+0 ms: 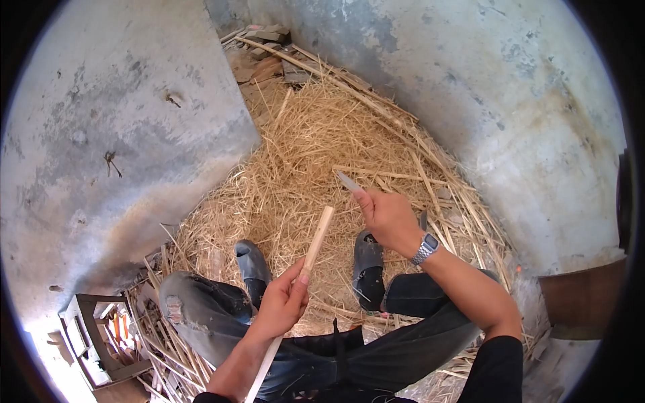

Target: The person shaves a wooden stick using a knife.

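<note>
A pale wooden strip point(318, 240) slants up from the bottom edge, with my left hand point(283, 301) closed round its middle. Its squared upper end points toward the pile of shavings point(309, 148). To the right, my right hand point(392, 218) is closed round the handle of a knife point(347, 181), whose blade points up and left. The blade stands apart from the strip, above and to the right of its end. Most of the knife's handle is hidden by my fingers.
Long thin strips point(363, 95) lie along the right wall point(510, 134). Bricks point(269, 33) are piled in the far corner. A wooden frame point(101, 342) stands at lower left, beside more strips point(168, 349). My shoes point(252, 260) rest among the shavings.
</note>
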The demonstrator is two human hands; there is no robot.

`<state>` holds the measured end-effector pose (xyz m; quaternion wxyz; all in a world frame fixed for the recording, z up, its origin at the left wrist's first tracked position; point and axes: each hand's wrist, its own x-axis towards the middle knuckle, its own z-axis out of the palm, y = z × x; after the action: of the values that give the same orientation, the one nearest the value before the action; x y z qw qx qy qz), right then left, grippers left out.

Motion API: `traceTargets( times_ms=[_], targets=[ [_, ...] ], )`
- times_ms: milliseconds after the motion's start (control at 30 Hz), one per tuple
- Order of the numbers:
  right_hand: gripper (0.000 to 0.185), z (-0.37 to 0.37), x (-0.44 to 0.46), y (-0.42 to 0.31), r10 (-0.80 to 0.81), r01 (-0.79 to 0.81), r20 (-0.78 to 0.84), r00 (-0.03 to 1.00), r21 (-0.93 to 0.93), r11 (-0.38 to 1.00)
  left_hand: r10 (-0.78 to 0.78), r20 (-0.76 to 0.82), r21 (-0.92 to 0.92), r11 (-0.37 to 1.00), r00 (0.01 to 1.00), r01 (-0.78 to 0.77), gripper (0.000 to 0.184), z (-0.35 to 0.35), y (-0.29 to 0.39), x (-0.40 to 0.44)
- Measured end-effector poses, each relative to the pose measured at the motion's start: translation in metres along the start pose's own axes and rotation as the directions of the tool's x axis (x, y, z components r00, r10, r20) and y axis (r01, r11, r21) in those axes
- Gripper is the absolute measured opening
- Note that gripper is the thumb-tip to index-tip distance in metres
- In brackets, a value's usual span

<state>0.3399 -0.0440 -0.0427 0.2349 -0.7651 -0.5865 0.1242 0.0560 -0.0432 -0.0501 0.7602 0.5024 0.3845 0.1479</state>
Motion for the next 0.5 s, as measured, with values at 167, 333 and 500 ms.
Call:
traceTargets(
  times_ms=[167,333,500],
  targets=[
    [0.050,-0.008,-0.027,-0.042,-0.102,0.098,0.043,0.994,0.084,0.992,0.007,-0.074,0.052,0.999,0.997,-0.003,0.050,-0.001,-0.005,0.005],
    [0.053,0.018,-0.058,-0.058,-0.224,0.218,0.277,0.935,0.051,0.975,0.030,-0.089,0.086,0.996,0.996,-0.022,0.048,0.003,-0.006,0.008],
    [0.050,0.014,-0.039,-0.041,-0.193,0.227,0.269,0.943,-0.100,0.969,0.045,-0.085,0.038,0.998,0.995,-0.042,0.046,0.008,-0.009,0.008]
  ],
)
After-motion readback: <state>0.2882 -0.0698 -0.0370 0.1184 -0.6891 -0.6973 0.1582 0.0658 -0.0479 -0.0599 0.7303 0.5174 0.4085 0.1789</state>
